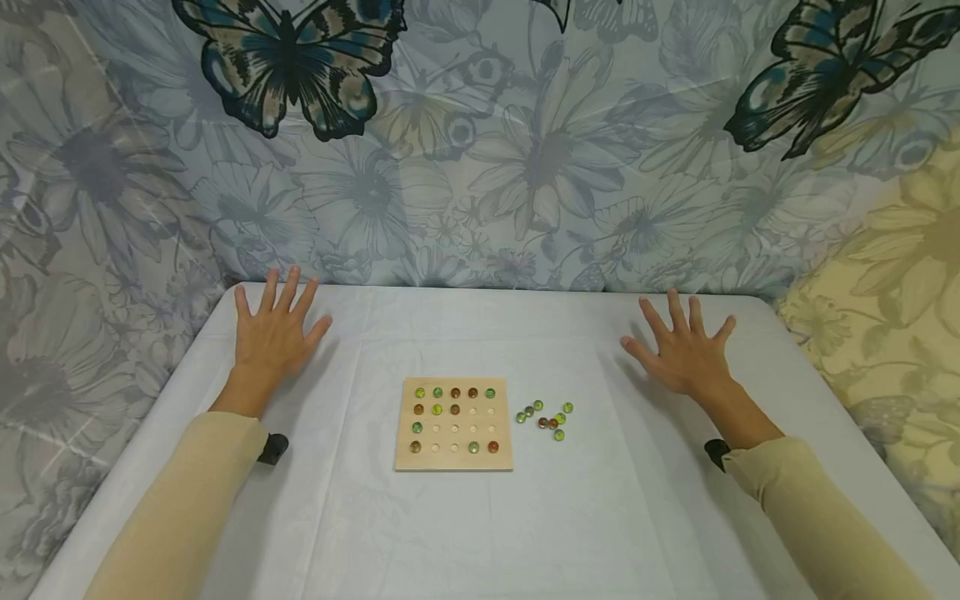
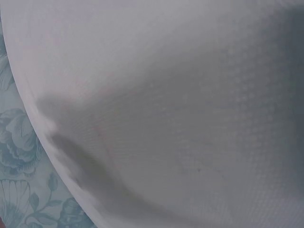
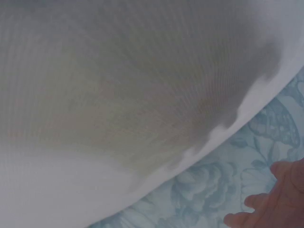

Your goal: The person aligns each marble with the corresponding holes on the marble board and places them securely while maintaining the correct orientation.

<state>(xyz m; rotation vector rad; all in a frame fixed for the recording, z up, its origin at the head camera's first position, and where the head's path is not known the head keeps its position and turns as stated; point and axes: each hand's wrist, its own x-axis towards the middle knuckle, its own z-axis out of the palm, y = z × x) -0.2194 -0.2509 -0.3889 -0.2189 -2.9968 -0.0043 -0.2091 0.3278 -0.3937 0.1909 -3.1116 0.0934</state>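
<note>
A square wooden board (image 1: 454, 471) with rows of round hollows lies flat in the middle of the table. Glass marbles in green, yellow-green and brown fill its top row and several hollows below. Just right of the board, several loose marbles (image 1: 558, 435) lie in a cluster on the cloth. My left hand (image 1: 272, 340) is spread over the table's far left side, holding nothing. Fingers splayed and holding nothing, my right hand (image 1: 686, 354) is over the far right side. Its fingers (image 3: 285, 190) show at the lower right corner of the right wrist view.
A white cloth (image 1: 435, 533) covers the table, whose far edge meets a hanging fabric (image 1: 540, 192) printed with flowers and butterflies. Yellow patterned fabric (image 1: 915, 250) hangs at the right. Dark shadows of the hands fall on the cloth in both wrist views.
</note>
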